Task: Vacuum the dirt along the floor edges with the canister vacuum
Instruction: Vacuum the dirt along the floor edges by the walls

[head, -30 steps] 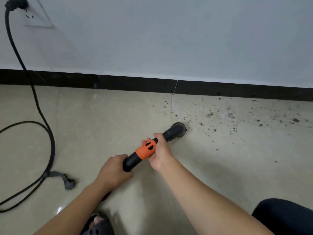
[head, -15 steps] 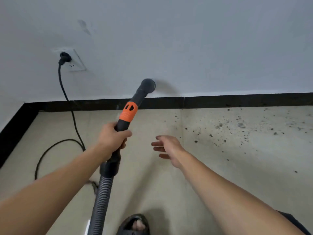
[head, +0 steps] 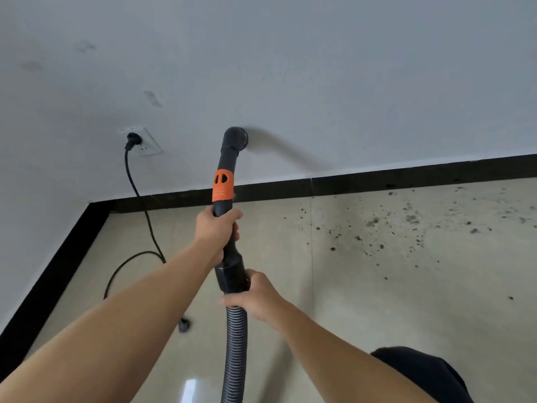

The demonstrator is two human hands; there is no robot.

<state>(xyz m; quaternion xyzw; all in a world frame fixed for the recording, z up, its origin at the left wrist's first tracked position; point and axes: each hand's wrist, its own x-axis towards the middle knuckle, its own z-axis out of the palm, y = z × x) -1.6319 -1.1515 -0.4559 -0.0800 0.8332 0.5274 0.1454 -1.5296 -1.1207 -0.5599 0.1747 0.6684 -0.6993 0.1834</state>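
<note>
The black vacuum handle [head: 229, 158] with an orange band stands nearly upright in mid-air, its open end up against the white wall. My left hand [head: 216, 228] grips the handle just below the orange band. My right hand [head: 255, 295] holds the black cuff lower down, where the ribbed grey hose [head: 235, 344] joins and runs down out of view. Dark dirt crumbs [head: 406, 225] lie scattered on the beige floor tiles to the right, near the black skirting board [head: 377, 181]. The canister is not in view.
A black power cord [head: 136, 199] hangs from a wall socket [head: 142, 141] at the left and loops across the floor near the corner. A small dark object [head: 183, 325] lies on the floor below my left arm. My dark-clothed knee [head: 421, 370] shows at the lower right.
The handle went from lying low over the dirt to raised upright. My right hand let go of it, hung open, then took hold of the hose cuff. The view tilted up and left.
</note>
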